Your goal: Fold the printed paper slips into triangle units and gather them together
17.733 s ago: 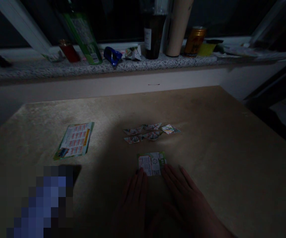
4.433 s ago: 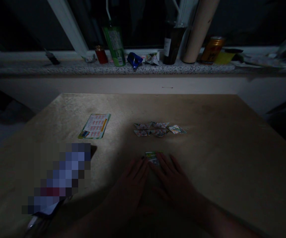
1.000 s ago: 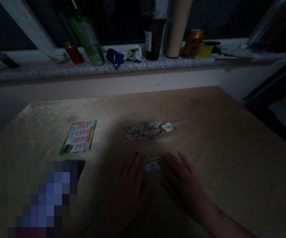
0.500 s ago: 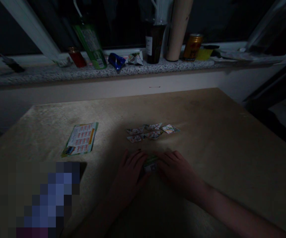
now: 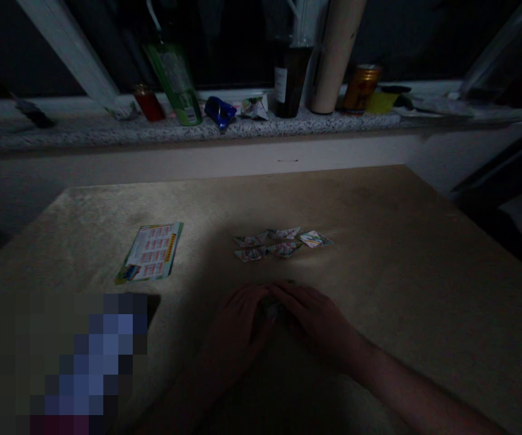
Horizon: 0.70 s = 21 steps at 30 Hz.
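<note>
A small printed piece of paper (image 5: 272, 309) lies on the table between my two hands, mostly covered by them and in deep shadow. My left hand (image 5: 239, 319) curls over its left side. From the right, my right hand (image 5: 316, 315) presses on it, its fingertips meeting those of the left at the top edge. Beyond the hands, several folded paper pieces (image 5: 283, 249) lie close together in two rows, with one diamond-shaped piece (image 5: 316, 239) at their right end. To the left rests a stack of printed sheets (image 5: 151, 252).
The brown table (image 5: 406, 260) ends at a white wall below a speckled stone sill (image 5: 243, 128). On the sill stand a green bottle (image 5: 177, 84), a red-filled jar (image 5: 150, 104), a dark cup (image 5: 290, 84), a cardboard tube (image 5: 338, 54) and a gold can (image 5: 361, 89). A blurred-out patch covers the lower left.
My fingers have drawn together over the top of the paper, hiding more of it. The whole view has shifted slightly, while the folded pieces stay put on the table.
</note>
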{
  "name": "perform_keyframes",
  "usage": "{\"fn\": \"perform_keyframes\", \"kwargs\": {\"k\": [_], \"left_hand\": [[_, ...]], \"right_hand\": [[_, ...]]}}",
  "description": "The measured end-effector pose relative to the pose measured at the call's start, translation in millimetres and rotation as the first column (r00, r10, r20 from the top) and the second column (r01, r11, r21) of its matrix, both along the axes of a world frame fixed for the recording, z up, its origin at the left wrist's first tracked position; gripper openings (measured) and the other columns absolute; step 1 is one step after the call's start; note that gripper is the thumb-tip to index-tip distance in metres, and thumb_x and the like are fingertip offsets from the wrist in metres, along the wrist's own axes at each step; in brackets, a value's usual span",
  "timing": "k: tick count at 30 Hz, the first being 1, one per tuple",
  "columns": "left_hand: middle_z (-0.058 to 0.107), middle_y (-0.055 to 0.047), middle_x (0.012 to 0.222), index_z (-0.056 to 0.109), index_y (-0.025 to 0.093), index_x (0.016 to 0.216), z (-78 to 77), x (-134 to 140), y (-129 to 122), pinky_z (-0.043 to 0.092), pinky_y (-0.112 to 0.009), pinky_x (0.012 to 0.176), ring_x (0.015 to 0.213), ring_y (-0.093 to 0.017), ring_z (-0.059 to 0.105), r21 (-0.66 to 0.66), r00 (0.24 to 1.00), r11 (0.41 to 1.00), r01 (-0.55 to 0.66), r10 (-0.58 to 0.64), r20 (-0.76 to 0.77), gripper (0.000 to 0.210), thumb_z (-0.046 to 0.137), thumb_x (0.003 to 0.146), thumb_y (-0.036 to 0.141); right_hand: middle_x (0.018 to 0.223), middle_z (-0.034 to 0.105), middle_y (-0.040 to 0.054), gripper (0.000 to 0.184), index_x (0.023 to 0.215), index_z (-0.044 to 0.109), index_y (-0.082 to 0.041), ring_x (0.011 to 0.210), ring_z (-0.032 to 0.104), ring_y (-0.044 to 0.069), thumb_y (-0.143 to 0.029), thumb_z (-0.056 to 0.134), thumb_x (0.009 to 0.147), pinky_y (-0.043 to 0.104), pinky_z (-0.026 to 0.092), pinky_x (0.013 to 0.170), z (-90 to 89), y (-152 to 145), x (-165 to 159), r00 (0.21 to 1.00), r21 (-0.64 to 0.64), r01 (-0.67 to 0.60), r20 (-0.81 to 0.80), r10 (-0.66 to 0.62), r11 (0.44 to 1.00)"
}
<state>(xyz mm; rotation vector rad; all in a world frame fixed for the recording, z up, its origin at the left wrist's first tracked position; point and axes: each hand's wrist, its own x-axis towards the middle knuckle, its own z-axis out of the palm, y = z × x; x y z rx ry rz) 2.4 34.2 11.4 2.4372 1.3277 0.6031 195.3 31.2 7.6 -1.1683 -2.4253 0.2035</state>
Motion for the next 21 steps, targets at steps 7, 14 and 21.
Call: {"fn": "perform_keyframes", "kwargs": {"k": [7, 14, 21], "left_hand": [[0.062, -0.005, 0.113, 0.049, 0.021, 0.118, 7.3, -5.2, -0.2, 0.046, -0.037, 0.091, 0.103, -0.02, 0.058, -0.029, 0.999, 0.999, -0.046, 0.047, 0.008, 0.026, 0.038, 0.095, 0.026], [0.058, -0.005, 0.116, 0.057, 0.021, 0.111, 5.5, -4.2, 3.5, 0.041, -0.042, 0.094, 0.108, -0.022, 0.052, 0.025, 0.989, 1.0, -0.003, 0.006, -0.149, 0.023, 0.042, 0.093, 0.023], [0.057, -0.007, 0.127, 0.055, 0.016, 0.118, 5.6, -1.6, 4.6, 0.022, -0.047, 0.111, 0.124, -0.022, 0.044, 0.085, 0.966, 0.993, 0.085, -0.061, -0.252, 0.029, 0.044, 0.091, 0.02]], "right_hand": [[0.114, 0.063, 0.0109, 0.042, 0.126, 0.052, -0.017, 0.095, 0.062, 0.021, -0.009, 0.049, 0.085, 0.034, 0.053, 0.08, -4.3, -2.5, 0.4, 1.0, 0.083, -0.014, 0.008, 0.013, 0.996], [0.104, 0.066, 0.0098, 0.026, 0.105, 0.066, -0.018, 0.089, 0.062, 0.02, -0.014, 0.048, 0.087, 0.029, 0.052, 0.074, -2.5, 2.1, 8.2, 0.999, 0.1, -0.048, 0.001, 0.048, 0.994], [0.109, 0.064, 0.0069, 0.032, 0.108, 0.065, -0.024, 0.093, 0.058, 0.021, -0.012, 0.056, 0.08, 0.035, 0.046, 0.081, -0.5, -0.7, 30.2, 0.994, 0.075, -0.099, 0.043, 0.096, 0.992]]}}
